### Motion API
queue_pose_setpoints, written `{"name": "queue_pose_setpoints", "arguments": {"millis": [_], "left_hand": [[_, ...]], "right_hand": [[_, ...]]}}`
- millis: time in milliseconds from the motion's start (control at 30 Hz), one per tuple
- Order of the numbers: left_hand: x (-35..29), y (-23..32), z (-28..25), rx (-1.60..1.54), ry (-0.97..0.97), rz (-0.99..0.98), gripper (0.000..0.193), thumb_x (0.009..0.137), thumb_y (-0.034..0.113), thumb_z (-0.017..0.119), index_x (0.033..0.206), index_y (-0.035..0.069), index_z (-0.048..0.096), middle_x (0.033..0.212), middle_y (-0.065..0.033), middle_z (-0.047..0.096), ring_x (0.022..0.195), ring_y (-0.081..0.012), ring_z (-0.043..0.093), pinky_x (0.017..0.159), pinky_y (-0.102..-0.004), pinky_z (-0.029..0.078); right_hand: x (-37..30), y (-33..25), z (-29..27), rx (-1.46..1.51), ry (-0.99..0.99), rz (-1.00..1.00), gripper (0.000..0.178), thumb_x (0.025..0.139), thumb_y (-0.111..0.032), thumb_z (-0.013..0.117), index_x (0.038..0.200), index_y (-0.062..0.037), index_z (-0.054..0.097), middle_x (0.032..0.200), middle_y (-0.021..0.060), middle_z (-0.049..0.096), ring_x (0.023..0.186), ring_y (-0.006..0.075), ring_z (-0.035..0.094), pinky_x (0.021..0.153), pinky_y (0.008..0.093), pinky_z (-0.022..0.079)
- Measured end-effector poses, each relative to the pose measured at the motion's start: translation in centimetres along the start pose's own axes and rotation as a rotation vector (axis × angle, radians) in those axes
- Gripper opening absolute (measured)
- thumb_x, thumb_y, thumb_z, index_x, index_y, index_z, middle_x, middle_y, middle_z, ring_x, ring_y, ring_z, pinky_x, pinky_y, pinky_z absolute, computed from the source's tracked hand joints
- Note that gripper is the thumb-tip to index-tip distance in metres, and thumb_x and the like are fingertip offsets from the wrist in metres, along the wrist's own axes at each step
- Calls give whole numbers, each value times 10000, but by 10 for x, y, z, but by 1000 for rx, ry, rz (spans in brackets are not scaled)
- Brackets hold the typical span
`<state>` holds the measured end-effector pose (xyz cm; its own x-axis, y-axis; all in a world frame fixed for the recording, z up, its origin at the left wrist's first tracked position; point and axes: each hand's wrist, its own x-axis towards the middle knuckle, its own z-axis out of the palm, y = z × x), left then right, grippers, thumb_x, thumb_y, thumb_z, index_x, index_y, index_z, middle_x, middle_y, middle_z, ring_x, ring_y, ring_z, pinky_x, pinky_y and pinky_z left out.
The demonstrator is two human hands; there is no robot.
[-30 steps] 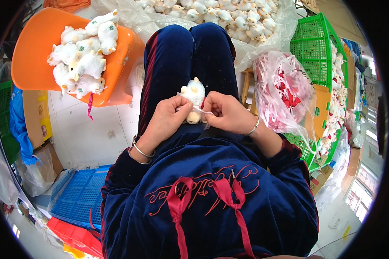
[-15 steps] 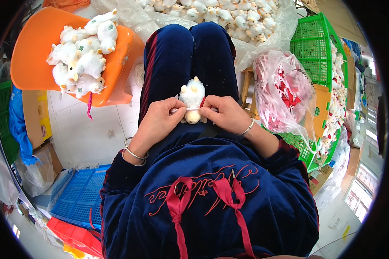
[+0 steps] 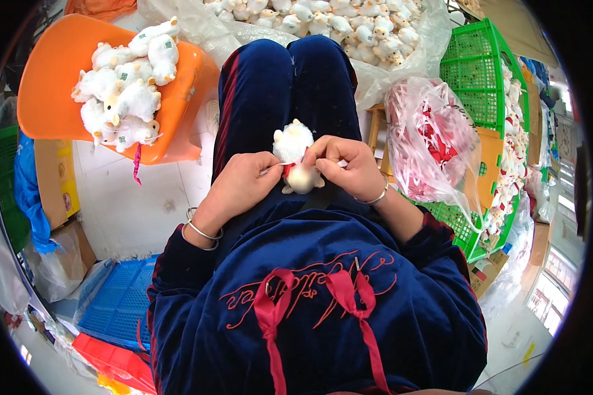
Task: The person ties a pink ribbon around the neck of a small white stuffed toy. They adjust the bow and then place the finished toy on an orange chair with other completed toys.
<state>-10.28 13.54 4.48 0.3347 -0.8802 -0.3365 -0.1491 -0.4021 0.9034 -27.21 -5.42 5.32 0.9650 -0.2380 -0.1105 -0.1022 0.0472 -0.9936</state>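
Observation:
A small white plush animal (image 3: 294, 140) with a cream head lies on my lap, its head toward my body. A red piece (image 3: 287, 170) shows at its neck, on the left side. My left hand (image 3: 247, 179) is closed in a pinch on a thin white ribbon at the toy's neck. Over the toy's right side, my right hand (image 3: 349, 168) pinches too, with a bit of white showing between its fingers, apparently the ribbon's other end. Its fingers hide part of the neck.
Several similar plush animals lie on an orange chair (image 3: 46, 85) at the left. More fill a clear plastic sheet (image 3: 435, 39) ahead. At the right are a plastic bag (image 3: 428, 141) of red and white pieces and green crates (image 3: 471, 72). A blue crate (image 3: 115, 296) stands lower left.
The plush toy has turned slightly, and its head has shifted right. My right hand has risen a little from the neck. The red piece now shows left of the neck instead of right.

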Motion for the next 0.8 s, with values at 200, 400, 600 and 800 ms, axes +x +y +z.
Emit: {"name": "queue_pose_setpoints", "arguments": {"millis": [200,400,600,800], "left_hand": [[10,-6,-5,-149,-165,-21,220,997,167,649,930,-33,710,741,6,644,688,-53,537,626,-246,450],[21,-7,-8,-355,-208,-111,187,983,143,630,946,-23,707,762,0,658,704,-56,558,642,-245,460],[26,-16,3,-536,-208,-84,167,1004,158,670,1015,-1,721,780,30,655,690,-35,554,638,-208,440],[27,-5,3,-468,-240,-176,201,1018,182,666,1060,0,740,786,23,669,572,-18,500,535,-188,390]], "right_hand": [[1,12,3,68,-31,163,205,981,-60,671,823,-56,542,871,20,623,757,64,546,691,247,469],[4,11,16,-128,13,241,211,930,-113,772,953,-63,569,857,-31,540,720,21,480,608,215,416],[6,14,30,-428,110,98,232,880,-96,786,1006,-42,599,706,14,536,634,97,537,597,266,459],[-1,19,27,-432,170,128,155,905,-67,734,992,-38,609,708,13,570,627,71,529,585,251,448]]}}
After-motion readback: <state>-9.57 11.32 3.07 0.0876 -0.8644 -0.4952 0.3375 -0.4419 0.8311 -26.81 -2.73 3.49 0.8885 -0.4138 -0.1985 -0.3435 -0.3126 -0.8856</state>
